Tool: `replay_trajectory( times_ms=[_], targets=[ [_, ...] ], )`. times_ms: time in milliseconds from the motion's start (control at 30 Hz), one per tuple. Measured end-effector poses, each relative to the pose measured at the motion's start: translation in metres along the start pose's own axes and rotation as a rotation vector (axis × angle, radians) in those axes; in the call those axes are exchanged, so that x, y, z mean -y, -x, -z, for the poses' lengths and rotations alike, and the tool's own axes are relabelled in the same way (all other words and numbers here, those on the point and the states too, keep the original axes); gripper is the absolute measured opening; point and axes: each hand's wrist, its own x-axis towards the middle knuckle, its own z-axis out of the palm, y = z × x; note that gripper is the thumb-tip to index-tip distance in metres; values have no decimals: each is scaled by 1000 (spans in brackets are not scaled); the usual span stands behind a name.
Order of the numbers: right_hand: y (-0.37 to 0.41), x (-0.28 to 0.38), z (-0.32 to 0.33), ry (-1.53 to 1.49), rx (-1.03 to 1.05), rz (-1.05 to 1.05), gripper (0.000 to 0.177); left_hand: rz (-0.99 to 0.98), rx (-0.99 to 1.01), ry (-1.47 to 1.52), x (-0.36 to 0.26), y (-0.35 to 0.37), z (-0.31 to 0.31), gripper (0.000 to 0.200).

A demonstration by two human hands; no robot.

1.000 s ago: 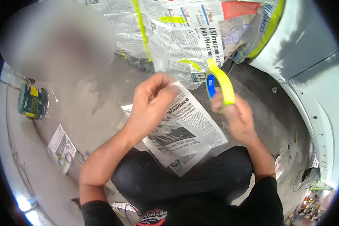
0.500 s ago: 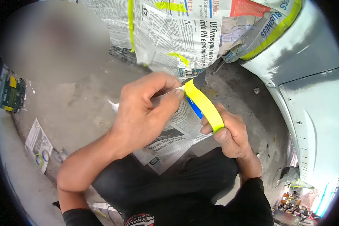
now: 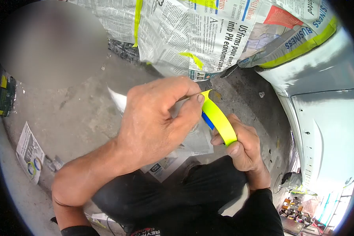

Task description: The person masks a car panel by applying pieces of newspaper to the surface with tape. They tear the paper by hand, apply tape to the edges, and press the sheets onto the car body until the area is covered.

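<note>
My left hand (image 3: 159,122) is closed, thumb and forefinger pinching the upper edge of a newspaper sheet (image 3: 196,141) where the end of a yellow-green strip meets it. Much of that sheet is hidden behind the hand and hangs above my lap. In my right hand (image 3: 246,145) is a roll of yellow-green masking tape (image 3: 220,121) with a blue inner core, gripped at its lower end. A stretch of tape bridges the two hands.
Taped newspaper (image 3: 185,35) covers a large surface ahead. At the right stands a pale, patchily painted car body panel (image 3: 330,126). On the concrete floor at left lies a printed sheet (image 3: 29,151) with tape rolls on it. A person, blurred, is at upper left.
My left hand has moved slightly right and down along the tape, and the newspaper sheet has shifted with it. The view has tilted a little. My right hand still grips the roll.
</note>
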Motion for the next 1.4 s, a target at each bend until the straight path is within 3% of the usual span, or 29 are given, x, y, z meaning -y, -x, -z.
replay_trajectory(
  times_ms=[300,500,700,767,900,1067,1300,1400],
  targets=[
    [8,23,3,111,-113,46,40,-192,-150,-192,2,-7,3,7],
    [17,49,5,117,-109,-320,68,-214,-243,-282,-4,-13,5,7],
    [25,33,5,-168,19,-710,65,-372,-194,-305,-17,-8,0,9],
    [34,48,11,-160,-4,-697,64,-480,-212,-300,-17,-10,-6,17],
    [63,76,18,-13,-169,-570,62,-506,-220,-321,-15,-10,-10,19],
    [51,44,-1,-175,-84,-703,56,-519,-136,-290,-21,-4,-10,11],
    [49,35,-4,-462,-28,-786,44,-639,-122,-252,-24,0,-3,17],
    [50,54,-2,-447,-127,-760,49,-685,-172,-343,-21,-3,4,20]
  ],
)
